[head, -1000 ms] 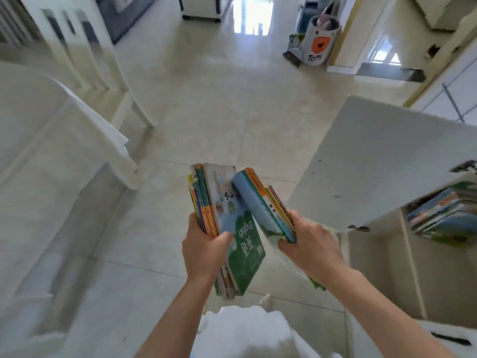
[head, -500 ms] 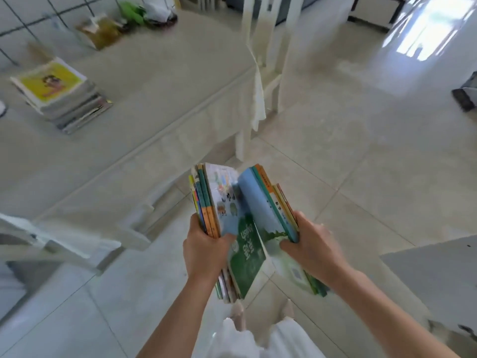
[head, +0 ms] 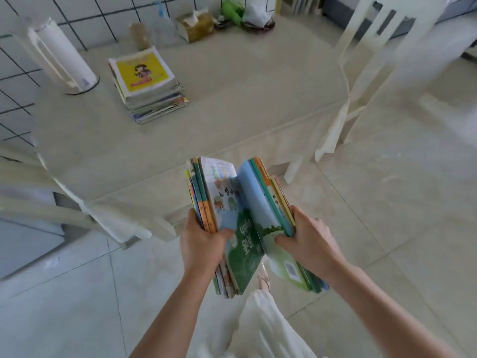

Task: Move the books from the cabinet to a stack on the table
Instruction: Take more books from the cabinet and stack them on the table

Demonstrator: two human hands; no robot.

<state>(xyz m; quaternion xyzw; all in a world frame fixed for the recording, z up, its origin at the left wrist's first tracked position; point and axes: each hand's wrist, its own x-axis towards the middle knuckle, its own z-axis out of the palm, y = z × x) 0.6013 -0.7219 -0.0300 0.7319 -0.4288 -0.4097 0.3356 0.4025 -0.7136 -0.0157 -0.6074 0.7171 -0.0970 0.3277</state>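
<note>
Fingers (head: 227, 232) of left hand (head: 200, 244) and right hand (head: 308, 240) both gripping armful of books (head: 240, 223), heading to table (head: 245, 104); stack (head: 148, 85) already going, this batch not landed yet.

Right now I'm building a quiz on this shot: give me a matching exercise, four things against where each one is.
Things:
1. bundle of books
2. yellow-covered book
3. white jug
4. white chair

Places:
A. top of the stack on the table
B. on the floor at the table's right end
C. held between both hands
D. standing on the table, left of the stack

Pairs: 1-C, 2-A, 3-D, 4-B
</note>
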